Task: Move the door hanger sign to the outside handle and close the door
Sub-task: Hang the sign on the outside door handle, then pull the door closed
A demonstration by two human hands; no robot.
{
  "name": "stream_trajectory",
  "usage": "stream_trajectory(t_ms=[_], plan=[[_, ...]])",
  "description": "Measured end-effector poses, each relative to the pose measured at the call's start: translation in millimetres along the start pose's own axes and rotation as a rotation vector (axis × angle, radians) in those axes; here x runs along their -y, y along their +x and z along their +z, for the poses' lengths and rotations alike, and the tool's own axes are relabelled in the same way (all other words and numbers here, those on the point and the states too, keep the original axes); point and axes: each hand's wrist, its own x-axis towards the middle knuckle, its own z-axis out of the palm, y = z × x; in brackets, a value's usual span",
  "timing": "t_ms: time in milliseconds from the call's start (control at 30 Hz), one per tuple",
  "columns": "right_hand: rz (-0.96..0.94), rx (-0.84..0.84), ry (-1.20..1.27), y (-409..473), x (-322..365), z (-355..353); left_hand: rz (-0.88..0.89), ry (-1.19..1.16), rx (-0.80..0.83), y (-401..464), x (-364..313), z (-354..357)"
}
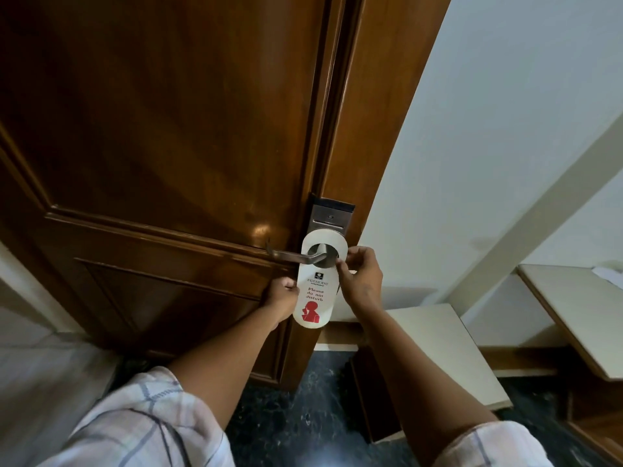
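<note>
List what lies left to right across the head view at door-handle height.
Wooden door → lever handle → left hand → door hanger sign → right hand → white wall.

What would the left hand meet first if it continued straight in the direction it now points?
Most likely the wooden door. The left hand holds the left edge of the door hanger sign and points forward at the panel below the handle; depth is unclear.

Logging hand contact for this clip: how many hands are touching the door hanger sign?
2. The left hand holds the left edge of the door hanger sign at mid-height; the right hand pinches its right edge near the loop around the lever handle.
</note>
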Motion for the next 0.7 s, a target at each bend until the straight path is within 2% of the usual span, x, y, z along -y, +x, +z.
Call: stream_trajectory(t_ms=[200, 333, 467, 600, 700], plan=[[-0.135, -0.053, 0.117, 35, 27, -27, 0.049, -0.054, -0.3, 4, -41, -35], [-0.18, 0.096, 0.269, 57, 63, -29, 0.207, 0.195, -0.434, -11, -73, -64], [-0.174, 0.196, 0.319, 59, 68, -31, 0.307, 0.27, -0.528, -40, -101, -69], [-0.172, 0.28, 0.331, 55, 62, -45, 0.533, 0.419, -0.609, -80, -151, -44], [-0.221, 0.328, 0.369, 48, 58, -61, 0.764, 0.425, -0.686, -113, -196, -18]])
